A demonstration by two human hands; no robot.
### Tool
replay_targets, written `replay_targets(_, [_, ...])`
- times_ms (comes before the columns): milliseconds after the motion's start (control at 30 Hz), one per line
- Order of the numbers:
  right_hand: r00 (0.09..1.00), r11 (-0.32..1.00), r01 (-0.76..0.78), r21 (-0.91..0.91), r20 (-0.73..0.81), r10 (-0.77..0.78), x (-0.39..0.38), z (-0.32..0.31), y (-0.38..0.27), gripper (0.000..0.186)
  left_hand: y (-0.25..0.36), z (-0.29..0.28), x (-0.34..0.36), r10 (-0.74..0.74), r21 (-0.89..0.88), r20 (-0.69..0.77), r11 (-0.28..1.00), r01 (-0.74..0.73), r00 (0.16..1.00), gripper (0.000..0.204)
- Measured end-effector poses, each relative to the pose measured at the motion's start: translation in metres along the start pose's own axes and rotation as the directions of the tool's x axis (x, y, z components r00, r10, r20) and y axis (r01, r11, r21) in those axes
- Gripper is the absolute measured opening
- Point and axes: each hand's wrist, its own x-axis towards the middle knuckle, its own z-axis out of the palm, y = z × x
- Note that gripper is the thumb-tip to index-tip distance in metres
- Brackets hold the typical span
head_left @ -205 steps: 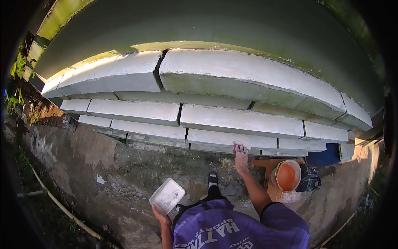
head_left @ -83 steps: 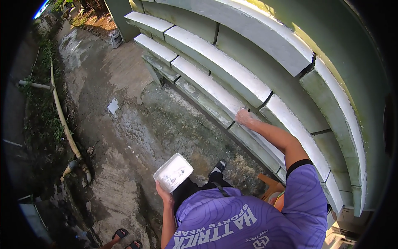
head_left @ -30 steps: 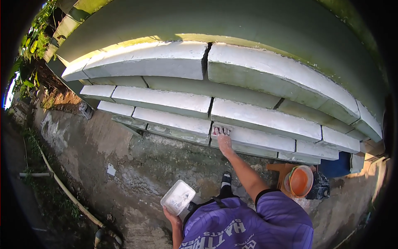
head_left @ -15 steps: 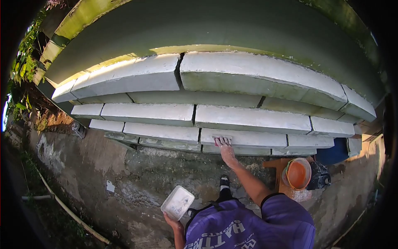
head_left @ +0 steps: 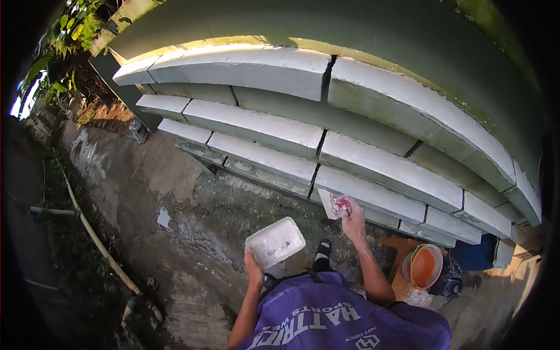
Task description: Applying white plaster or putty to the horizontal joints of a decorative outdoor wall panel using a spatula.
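Observation:
My left hand [head_left: 253,267] holds a white rectangular tray [head_left: 275,241] of white paste at chest height. My right hand [head_left: 354,219] grips a flat scraper [head_left: 333,203] with a reddish patch on it. The blade's tip is raised just in front of the lowest white-coated ledge [head_left: 385,195]. Several long white ledges [head_left: 262,128] run in steps across a green wall [head_left: 350,35]. My foot in a dark shoe [head_left: 322,251] stands on the rough ground below the ledges.
An orange bucket [head_left: 424,265] rests on a small wooden stool [head_left: 398,252] at my right, with a blue object [head_left: 473,256] behind it. A long pipe [head_left: 96,239] lies across the muddy ground [head_left: 175,198] on the left. Plants [head_left: 64,41] grow at the far left.
My right hand has come off the lower ledge and drawn back slightly, so the scraper blade now shows. The view has swung to the left. The tray stays in my left hand.

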Motion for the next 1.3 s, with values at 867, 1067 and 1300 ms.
replay_targets(867, [0.542, 0.907, 0.404, 0.123, 0.766, -0.346, -0.056, 0.067, -0.132, 0.041, 0.072, -0.024, -0.015, 0.042, 0.179, 0.159, 0.981, -0.070, 0.986, 0.060])
replay_targets(1067, [0.665, 0.882, 0.044, 0.470, 0.645, -0.377, -0.048, 0.089, -0.127, 0.033, 0.084, -0.038, -0.033, -0.015, 0.032, 0.073, 0.999, 0.013, 0.997, 0.056])
replay_targets(1300, [0.841, 0.569, -0.436, 0.698, 0.541, -0.020, -0.081, 0.091, -0.128, 0.029, 0.084, -0.049, -0.043, -0.043, -0.042, 0.090, 0.998, 0.047, 0.995, 0.050])
